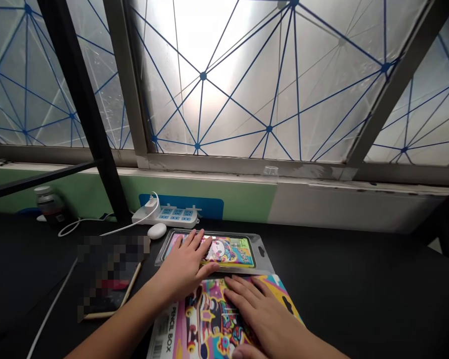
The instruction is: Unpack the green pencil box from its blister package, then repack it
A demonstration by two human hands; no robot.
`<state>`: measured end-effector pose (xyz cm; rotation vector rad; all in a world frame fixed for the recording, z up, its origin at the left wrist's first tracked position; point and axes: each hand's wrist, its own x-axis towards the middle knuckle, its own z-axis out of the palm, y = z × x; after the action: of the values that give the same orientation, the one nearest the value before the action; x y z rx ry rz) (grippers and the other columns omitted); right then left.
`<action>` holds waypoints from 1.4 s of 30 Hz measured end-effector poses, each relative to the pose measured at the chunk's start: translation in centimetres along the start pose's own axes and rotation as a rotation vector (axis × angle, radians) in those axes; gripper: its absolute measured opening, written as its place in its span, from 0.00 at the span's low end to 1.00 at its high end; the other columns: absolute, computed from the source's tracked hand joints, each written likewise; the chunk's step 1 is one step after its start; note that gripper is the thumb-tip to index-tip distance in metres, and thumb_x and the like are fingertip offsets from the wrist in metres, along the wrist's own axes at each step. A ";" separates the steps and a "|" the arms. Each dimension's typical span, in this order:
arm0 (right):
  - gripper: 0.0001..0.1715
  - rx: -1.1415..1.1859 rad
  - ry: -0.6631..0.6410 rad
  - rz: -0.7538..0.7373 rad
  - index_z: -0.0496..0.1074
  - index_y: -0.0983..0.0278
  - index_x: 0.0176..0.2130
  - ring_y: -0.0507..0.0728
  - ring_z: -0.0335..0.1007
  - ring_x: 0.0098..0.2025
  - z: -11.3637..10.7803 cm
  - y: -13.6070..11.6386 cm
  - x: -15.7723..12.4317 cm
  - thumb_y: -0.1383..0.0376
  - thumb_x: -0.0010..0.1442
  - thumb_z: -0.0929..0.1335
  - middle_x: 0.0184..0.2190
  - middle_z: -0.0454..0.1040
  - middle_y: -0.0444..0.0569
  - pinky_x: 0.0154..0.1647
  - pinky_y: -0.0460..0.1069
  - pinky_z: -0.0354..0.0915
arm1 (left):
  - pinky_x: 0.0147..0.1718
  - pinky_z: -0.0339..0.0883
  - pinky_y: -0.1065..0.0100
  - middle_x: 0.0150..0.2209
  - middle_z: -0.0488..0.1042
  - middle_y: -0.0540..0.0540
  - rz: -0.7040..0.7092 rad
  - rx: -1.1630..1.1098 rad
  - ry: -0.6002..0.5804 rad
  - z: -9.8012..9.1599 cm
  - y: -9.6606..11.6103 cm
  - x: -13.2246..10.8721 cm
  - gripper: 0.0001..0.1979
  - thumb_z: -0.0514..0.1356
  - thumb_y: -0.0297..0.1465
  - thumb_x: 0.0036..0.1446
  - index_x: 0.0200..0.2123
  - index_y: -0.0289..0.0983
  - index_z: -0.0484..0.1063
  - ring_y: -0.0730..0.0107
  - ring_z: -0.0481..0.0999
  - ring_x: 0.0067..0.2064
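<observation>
A colourful printed card marked "PENCIL BOX" (209, 319) lies flat on the black table in front of me. My right hand (252, 309) rests on it, palm down with the fingers stretched out. Just beyond the card is a clear plastic blister tray (260, 249) with a bright cartoon-printed pencil box (230, 251) in it. My left hand (189, 262) lies on the left part of that pencil box, fingers spread. Neither hand grips anything. The card's near edge runs out of view.
A white power strip (168, 215) with a plugged-in cable stands by the wall, a white oval case (157, 231) before it. Left are a blurred-out dark item (112, 274), a jar (49, 202) and a black metal post (86, 109). A clear cup (271, 171) sits on the sill.
</observation>
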<state>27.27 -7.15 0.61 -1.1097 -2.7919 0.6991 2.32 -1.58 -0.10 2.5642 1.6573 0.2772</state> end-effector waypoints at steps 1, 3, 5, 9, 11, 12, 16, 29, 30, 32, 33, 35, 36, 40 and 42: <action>0.44 -0.015 0.035 0.010 0.64 0.66 0.65 0.75 0.56 0.67 0.1 0.1 0.1 0.43 0.61 0.67 0.67 0.61 0.63 0.66 0.71 0.51 | 0.65 0.45 0.38 0.73 0.47 0.40 -0.003 -0.001 -0.005 -0.2 0.0 0.0 0.39 0.40 0.58 0.66 0.70 0.43 0.54 0.45 0.45 0.73; 0.30 -0.054 0.143 0.055 0.71 0.64 0.57 0.72 0.66 0.60 0.6 0.3 0.3 0.49 0.63 0.68 0.59 0.70 0.61 0.59 0.67 0.62 | 0.66 0.44 0.39 0.73 0.47 0.40 -0.010 -0.008 -0.018 -0.4 0.1 0.1 0.39 0.40 0.59 0.66 0.70 0.43 0.54 0.46 0.45 0.73; 0.21 -0.097 0.273 0.119 0.72 0.63 0.52 0.69 0.70 0.52 1.2 0.5 0.5 0.55 0.64 0.67 0.52 0.74 0.59 0.52 0.63 0.67 | 0.66 0.44 0.40 0.73 0.47 0.40 -0.017 -0.021 -0.030 -0.6 0.2 0.1 0.39 0.39 0.59 0.65 0.70 0.43 0.54 0.47 0.45 0.73; 0.15 -0.166 0.412 0.190 0.70 0.61 0.40 0.65 0.70 0.42 2.3 0.9 0.8 0.52 0.63 0.68 0.41 0.74 0.55 0.43 0.60 0.67 | 0.66 0.43 0.39 0.73 0.47 0.41 -0.030 -0.033 -0.031 -0.5 0.2 0.1 0.39 0.38 0.59 0.66 0.70 0.43 0.54 0.47 0.45 0.73; 0.14 -0.178 0.417 0.201 0.67 0.61 0.35 0.63 0.69 0.38 2.6 0.8 0.7 0.52 0.63 0.67 0.37 0.72 0.52 0.40 0.58 0.66 | 0.66 0.43 0.39 0.73 0.47 0.41 -0.032 -0.038 -0.030 -0.4 0.2 0.1 0.38 0.38 0.58 0.66 0.70 0.44 0.55 0.47 0.44 0.73; 0.14 -0.171 0.413 0.211 0.66 0.60 0.34 0.62 0.68 0.37 2.7 0.7 0.6 0.53 0.63 0.67 0.36 0.72 0.51 0.39 0.57 0.64 | 0.66 0.42 0.40 0.73 0.47 0.41 -0.033 -0.043 -0.029 -0.4 0.1 0.1 0.38 0.38 0.58 0.67 0.70 0.44 0.55 0.47 0.44 0.73; 0.15 -0.019 0.356 0.281 0.62 0.60 0.35 0.57 0.65 0.30 1.5 0.2 -0.1 0.52 0.64 0.65 0.29 0.70 0.46 0.31 0.51 0.58 | 0.66 0.41 0.39 0.73 0.46 0.42 -0.049 -0.110 -0.046 -0.7 -0.2 0.2 0.35 0.38 0.57 0.67 0.67 0.46 0.59 0.49 0.38 0.74; 0.35 0.302 0.198 0.562 0.64 0.61 0.21 0.52 0.57 0.22 -6.0 12.9 -3.6 0.34 0.52 0.68 0.18 0.64 0.41 0.23 0.48 0.51 | 0.65 0.44 0.39 0.72 0.50 0.37 0.048 -0.074 -0.044 -1.1 -1.1 0.0 0.30 0.45 0.53 0.68 0.64 0.44 0.64 0.48 0.45 0.73; 0.35 0.278 0.193 0.574 0.65 0.61 0.21 0.52 0.58 0.22 -6.0 13.4 -3.8 0.34 0.52 0.67 0.18 0.66 0.42 0.22 0.48 0.51 | 0.65 0.44 0.39 0.72 0.50 0.38 0.056 -0.076 -0.048 -1.1 -1.3 -0.2 0.30 0.46 0.53 0.68 0.64 0.45 0.64 0.47 0.45 0.73; 0.34 0.243 0.214 0.583 0.68 0.61 0.23 0.54 0.63 0.23 -6.0 13.7 -3.8 0.34 0.53 0.67 0.20 0.70 0.44 0.23 0.49 0.55 | 0.65 0.44 0.40 0.72 0.51 0.40 0.067 -0.077 -0.055 -1.1 -1.4 -0.4 0.29 0.46 0.53 0.68 0.64 0.46 0.65 0.48 0.46 0.73; 0.33 0.227 0.234 0.579 0.70 0.61 0.25 0.55 0.66 0.25 -6.0 13.5 -3.8 0.35 0.55 0.66 0.22 0.72 0.45 0.24 0.49 0.57 | 0.65 0.45 0.41 0.72 0.51 0.41 0.065 -0.073 -0.055 -1.1 -1.5 -0.6 0.28 0.46 0.53 0.68 0.63 0.47 0.65 0.48 0.46 0.73; 0.29 0.190 0.289 0.544 0.74 0.61 0.31 0.58 0.71 0.31 -5.9 12.7 -3.4 0.39 0.57 0.67 0.29 0.77 0.47 0.30 0.50 0.63 | 0.65 0.45 0.41 0.72 0.51 0.42 0.051 -0.062 -0.049 -1.0 -1.4 -1.0 0.28 0.46 0.53 0.68 0.64 0.47 0.65 0.49 0.46 0.73; 0.27 0.173 0.327 0.514 0.75 0.61 0.34 0.59 0.72 0.34 -5.8 12.1 -3.2 0.41 0.58 0.67 0.32 0.78 0.48 0.33 0.50 0.64 | 0.66 0.45 0.41 0.72 0.51 0.42 0.042 -0.056 -0.045 -1.0 -1.3 -1.1 0.29 0.46 0.52 0.68 0.65 0.48 0.64 0.49 0.46 0.73; 0.24 0.157 0.455 0.412 0.75 0.60 0.42 0.60 0.73 0.41 -4.5 9.6 -1.5 0.45 0.62 0.66 0.42 0.78 0.50 0.41 0.51 0.66 | 0.66 0.45 0.41 0.72 0.50 0.42 0.024 -0.041 -0.054 -0.8 -0.9 -1.8 0.30 0.45 0.53 0.68 0.66 0.47 0.63 0.47 0.46 0.73; 0.23 0.164 0.430 0.398 0.75 0.60 0.41 0.59 0.72 0.39 -3.9 8.8 -0.9 0.45 0.64 0.64 0.39 0.79 0.50 0.38 0.51 0.65 | 0.66 0.45 0.40 0.72 0.48 0.43 0.020 -0.037 -0.076 -0.9 -0.9 -1.9 0.31 0.44 0.54 0.68 0.67 0.47 0.62 0.47 0.45 0.73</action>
<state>34.36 -0.59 0.41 -1.5796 -2.1437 0.6102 0.60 -3.01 0.42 2.5325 1.5862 0.2075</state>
